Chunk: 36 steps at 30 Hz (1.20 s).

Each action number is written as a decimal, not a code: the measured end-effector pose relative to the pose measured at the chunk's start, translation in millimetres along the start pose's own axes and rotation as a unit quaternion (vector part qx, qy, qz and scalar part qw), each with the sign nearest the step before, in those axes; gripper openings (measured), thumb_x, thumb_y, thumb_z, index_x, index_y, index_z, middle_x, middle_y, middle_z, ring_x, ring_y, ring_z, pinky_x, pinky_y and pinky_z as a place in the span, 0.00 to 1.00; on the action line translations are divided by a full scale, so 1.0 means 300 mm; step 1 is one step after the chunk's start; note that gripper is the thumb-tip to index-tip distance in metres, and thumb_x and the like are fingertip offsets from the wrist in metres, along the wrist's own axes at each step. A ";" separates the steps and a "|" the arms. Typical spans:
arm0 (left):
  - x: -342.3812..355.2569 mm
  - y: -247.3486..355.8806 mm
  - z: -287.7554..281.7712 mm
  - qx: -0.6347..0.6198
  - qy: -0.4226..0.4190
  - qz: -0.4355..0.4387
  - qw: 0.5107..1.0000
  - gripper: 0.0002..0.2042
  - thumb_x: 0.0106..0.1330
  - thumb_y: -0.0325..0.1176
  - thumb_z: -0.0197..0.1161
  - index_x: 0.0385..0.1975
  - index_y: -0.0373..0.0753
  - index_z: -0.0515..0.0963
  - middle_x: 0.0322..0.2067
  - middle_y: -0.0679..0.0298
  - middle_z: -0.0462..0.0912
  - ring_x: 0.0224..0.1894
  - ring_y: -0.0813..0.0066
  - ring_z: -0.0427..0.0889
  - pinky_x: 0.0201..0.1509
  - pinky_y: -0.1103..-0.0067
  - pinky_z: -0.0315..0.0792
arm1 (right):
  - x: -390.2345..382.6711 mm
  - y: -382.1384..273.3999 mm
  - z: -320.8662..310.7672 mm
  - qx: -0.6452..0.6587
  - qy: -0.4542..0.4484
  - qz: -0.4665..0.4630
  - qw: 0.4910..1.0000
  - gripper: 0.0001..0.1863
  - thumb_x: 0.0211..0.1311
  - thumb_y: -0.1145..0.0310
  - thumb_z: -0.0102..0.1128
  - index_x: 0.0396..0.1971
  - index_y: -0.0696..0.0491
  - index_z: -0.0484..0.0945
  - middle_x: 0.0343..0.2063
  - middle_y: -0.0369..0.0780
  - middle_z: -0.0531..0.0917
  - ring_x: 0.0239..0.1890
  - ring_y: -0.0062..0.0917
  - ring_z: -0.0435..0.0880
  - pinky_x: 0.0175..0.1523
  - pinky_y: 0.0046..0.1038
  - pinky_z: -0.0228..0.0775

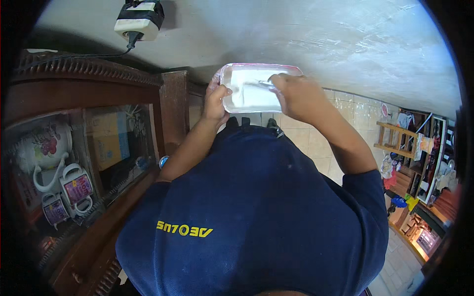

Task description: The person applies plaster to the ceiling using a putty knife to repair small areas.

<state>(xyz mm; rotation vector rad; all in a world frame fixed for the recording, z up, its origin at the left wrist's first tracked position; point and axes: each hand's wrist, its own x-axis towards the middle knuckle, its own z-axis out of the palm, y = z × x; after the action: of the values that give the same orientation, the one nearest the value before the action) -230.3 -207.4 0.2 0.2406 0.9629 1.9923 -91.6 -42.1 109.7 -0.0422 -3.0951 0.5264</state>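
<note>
My left hand (216,101) grips the left end of a clear plastic tub (256,110), its thumb over the rim. Inside the tub is a smooth white substance (252,96), bright enough that its texture is hard to read. Over the tub's right side my right hand (296,96) is closed on a thin greyish tool (265,83), whose tip reaches into the white substance. The fingers cover most of this tool, so I cannot tell its exact kind. Both hands are in front of my body, close to the wall.
A rough grey-white wall (316,39) runs along the far side. At left stands a dark wooden glass-fronted cabinet (173,108) with mugs (76,185) inside. A plugged-in socket block (139,22) hangs above it. A wooden rack (397,139) and clutter line the right, over floor tiles (318,143).
</note>
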 end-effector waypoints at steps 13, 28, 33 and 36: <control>0.046 -0.049 -0.002 0.005 0.008 -0.005 1.000 0.29 0.48 0.28 0.48 0.57 0.32 0.67 0.50 0.54 0.76 0.54 0.61 0.76 0.60 0.69 0.69 | -0.006 -0.025 0.032 0.004 -0.014 -0.022 1.000 0.07 0.58 0.71 0.56 0.36 0.54 0.77 0.30 0.42 0.82 0.29 0.41 0.83 0.31 0.40 0.73; 0.013 -0.044 0.109 -0.032 0.025 -0.003 0.999 0.28 0.51 0.24 0.48 0.57 0.32 0.69 0.47 0.56 0.78 0.49 0.68 0.79 0.53 0.74 0.73 | -0.036 0.026 0.047 -0.057 0.060 0.034 0.996 0.07 0.58 0.70 0.56 0.36 0.53 0.77 0.30 0.42 0.82 0.26 0.40 0.83 0.33 0.39 0.73; 0.015 -0.090 0.082 -0.001 0.001 -0.009 1.000 0.32 0.47 0.28 0.48 0.59 0.32 0.66 0.51 0.53 0.75 0.55 0.61 0.76 0.61 0.69 0.69 | -0.072 -0.005 0.005 0.001 0.008 -0.011 1.000 0.05 0.57 0.70 0.57 0.32 0.54 0.77 0.28 0.43 0.83 0.27 0.41 0.83 0.31 0.41 0.73; 0.000 -0.094 0.108 0.000 -0.003 -0.015 1.000 0.31 0.47 0.28 0.47 0.58 0.32 0.66 0.51 0.53 0.75 0.55 0.61 0.76 0.61 0.69 0.69 | -0.084 0.024 0.015 -0.005 -0.020 -0.009 1.000 0.06 0.57 0.69 0.56 0.33 0.54 0.77 0.28 0.44 0.83 0.28 0.42 0.82 0.31 0.42 0.72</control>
<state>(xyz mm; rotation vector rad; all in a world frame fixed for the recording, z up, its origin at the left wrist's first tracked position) -196.3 -181.3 2.2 0.2305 0.9565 1.9637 -66.3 -37.6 103.1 -0.0035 -3.1340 0.5169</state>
